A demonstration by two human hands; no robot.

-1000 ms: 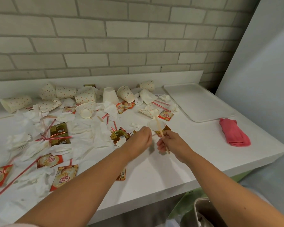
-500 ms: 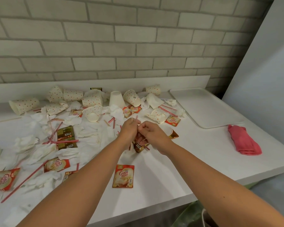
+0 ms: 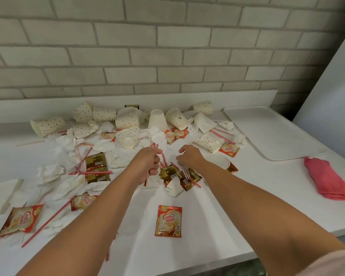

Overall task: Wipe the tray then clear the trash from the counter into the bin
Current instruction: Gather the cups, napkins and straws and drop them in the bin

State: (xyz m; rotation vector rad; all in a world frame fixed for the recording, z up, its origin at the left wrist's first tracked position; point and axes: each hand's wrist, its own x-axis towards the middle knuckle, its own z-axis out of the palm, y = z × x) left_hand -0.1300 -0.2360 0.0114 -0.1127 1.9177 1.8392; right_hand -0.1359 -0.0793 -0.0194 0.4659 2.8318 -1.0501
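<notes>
Trash covers the white counter point(image 3: 217, 216): dotted paper cups point(image 3: 127, 120), crumpled napkins point(image 3: 66, 186), striped straws point(image 3: 48, 222) and creamer sachets point(image 3: 168, 221). My left hand point(image 3: 147, 162) grips a bundle of striped straws and a wooden stirrer point(image 3: 150, 143) that stick up from the fist. My right hand point(image 3: 189, 156) hovers just right of it, fingers curled down over straws and gold sachets point(image 3: 171, 174); I cannot tell whether it holds one. The empty white tray point(image 3: 271, 132) lies at the back right, with the pink cloth point(image 3: 327, 180) folded in front of it.
A brick wall and a low white backsplash point(image 3: 167, 100) close the counter's rear. A grey wall point(image 3: 337, 86) stands at the right. The counter's front edge runs along the bottom right. A white lid point(image 3: 217, 160) lies by my right wrist.
My hands moved from the near middle of the counter farther into the trash pile. The left hand now grips straws and the stirrer, and the right hand has drawn apart from it.
</notes>
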